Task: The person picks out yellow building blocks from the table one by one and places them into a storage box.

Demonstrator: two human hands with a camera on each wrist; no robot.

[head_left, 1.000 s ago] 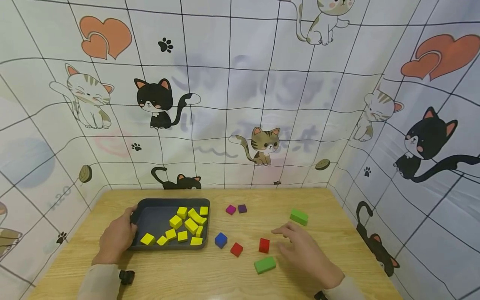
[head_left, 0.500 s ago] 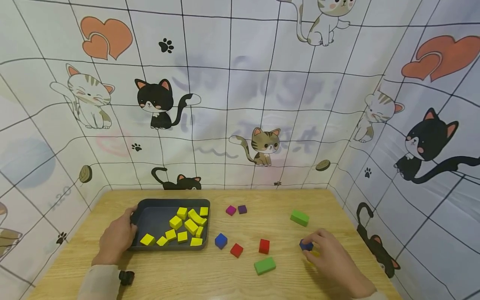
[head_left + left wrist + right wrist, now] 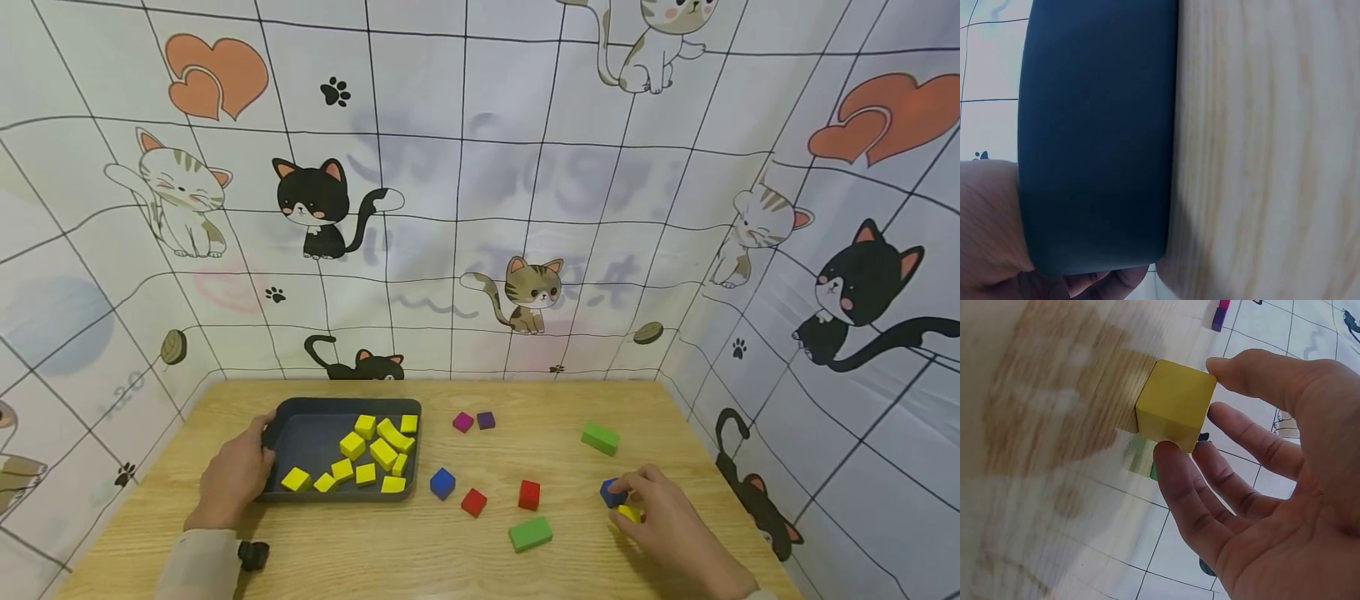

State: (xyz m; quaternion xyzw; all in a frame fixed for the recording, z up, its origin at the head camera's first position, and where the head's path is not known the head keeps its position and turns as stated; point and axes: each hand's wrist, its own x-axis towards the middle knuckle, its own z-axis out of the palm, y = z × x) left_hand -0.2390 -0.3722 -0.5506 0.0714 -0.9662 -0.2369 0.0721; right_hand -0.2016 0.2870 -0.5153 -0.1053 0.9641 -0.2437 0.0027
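Observation:
At the left, my left hand (image 3: 238, 471) grips the end of a dark grey tray (image 3: 315, 407); the left wrist view shows the tray's wall (image 3: 1097, 137) with fingers curled beneath it. Several yellow blocks (image 3: 382, 454) lie inside the tray. My right hand (image 3: 667, 517) pinches a yellow cube (image 3: 1175, 400) between thumb and forefinger at the table's right side, its other fingers spread behind. Just beyond that cube, partly covered by the fingers, sits a blue block (image 3: 611, 492).
Between tray and right hand lie a blue cube (image 3: 442, 483), red blocks (image 3: 529, 495) and a green block (image 3: 530, 534). Farther back are a magenta block (image 3: 462, 422), a purple block (image 3: 486, 420) and another green block (image 3: 600, 438). A cat-printed cloth (image 3: 427, 208) walls the table.
My right hand has moved right and toward me, from beside the red block to the yellow cube, and its thumb and forefinger have closed on it. The left hand and tray stay put.

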